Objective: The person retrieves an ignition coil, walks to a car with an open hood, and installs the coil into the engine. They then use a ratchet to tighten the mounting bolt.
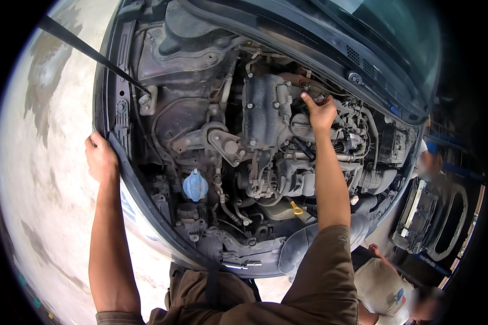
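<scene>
Left hand (100, 158) curled over car's fender edge (126, 179), fingers closed on it, arm straight. Right hand (320, 111) deep in engine bay, fingers partly closed around a small part atop the engine (265, 111); exact part unclear. Blue reservoir cap (194, 186) between both hands, lower. Yellow dipstick loop (296, 208) below right hand, beside forearm. Hood prop rod (92, 51) above left hand.

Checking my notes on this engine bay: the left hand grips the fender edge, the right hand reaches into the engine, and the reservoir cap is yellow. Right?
Not quite. The head view shows the reservoir cap is blue; only the dipstick handle is yellow. The left hand does grip the fender edge, and the right hand reaches into the engine.
</scene>
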A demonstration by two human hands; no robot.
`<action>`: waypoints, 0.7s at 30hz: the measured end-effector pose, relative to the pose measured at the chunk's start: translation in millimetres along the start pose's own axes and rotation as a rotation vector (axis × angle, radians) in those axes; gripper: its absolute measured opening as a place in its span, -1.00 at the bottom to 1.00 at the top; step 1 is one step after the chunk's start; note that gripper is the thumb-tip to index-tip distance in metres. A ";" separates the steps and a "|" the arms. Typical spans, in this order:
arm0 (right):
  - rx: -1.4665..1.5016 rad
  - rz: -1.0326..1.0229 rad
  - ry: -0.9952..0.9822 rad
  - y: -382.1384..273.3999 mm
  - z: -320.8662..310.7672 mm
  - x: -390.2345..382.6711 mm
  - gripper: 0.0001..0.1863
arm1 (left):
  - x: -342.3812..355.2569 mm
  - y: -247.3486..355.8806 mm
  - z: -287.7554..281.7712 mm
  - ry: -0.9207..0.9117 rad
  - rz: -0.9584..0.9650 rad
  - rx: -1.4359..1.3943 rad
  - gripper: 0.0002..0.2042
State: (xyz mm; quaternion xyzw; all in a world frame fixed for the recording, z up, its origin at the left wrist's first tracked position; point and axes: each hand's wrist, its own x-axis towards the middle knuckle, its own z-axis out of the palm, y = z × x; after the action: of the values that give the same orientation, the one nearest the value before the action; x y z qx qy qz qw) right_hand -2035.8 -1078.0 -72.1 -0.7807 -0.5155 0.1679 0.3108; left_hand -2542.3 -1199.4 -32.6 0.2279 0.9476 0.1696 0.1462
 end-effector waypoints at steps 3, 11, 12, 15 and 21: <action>0.344 -0.122 -0.122 23.8 -6.3 6.9 -0.62 | 5.5 0.5 5.3 -0.002 0.027 -0.005 -0.39; 0.659 -0.087 -0.513 15.0 -4.3 15.2 -0.75 | 4.9 -2.9 6.3 0.003 0.016 -0.011 -0.39; 0.468 -0.035 -0.459 16.7 -6.7 17.5 -0.75 | 5.0 -2.3 7.3 0.003 0.022 -0.017 -0.39; 0.030 0.053 -0.334 -13.3 -9.6 15.4 -0.72 | 3.1 -2.5 4.7 0.010 0.008 -0.004 -0.39; 0.511 -0.183 -0.421 18.2 -0.3 18.3 -0.62 | 2.3 -0.5 3.5 -0.026 0.034 -0.027 -0.40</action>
State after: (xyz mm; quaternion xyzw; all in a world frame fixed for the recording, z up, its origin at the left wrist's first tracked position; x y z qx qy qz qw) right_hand -2015.3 -1066.5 -82.8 -0.5764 -0.5776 0.4203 0.3968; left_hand -2543.3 -1197.8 -36.4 0.2442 0.9392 0.1820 0.1586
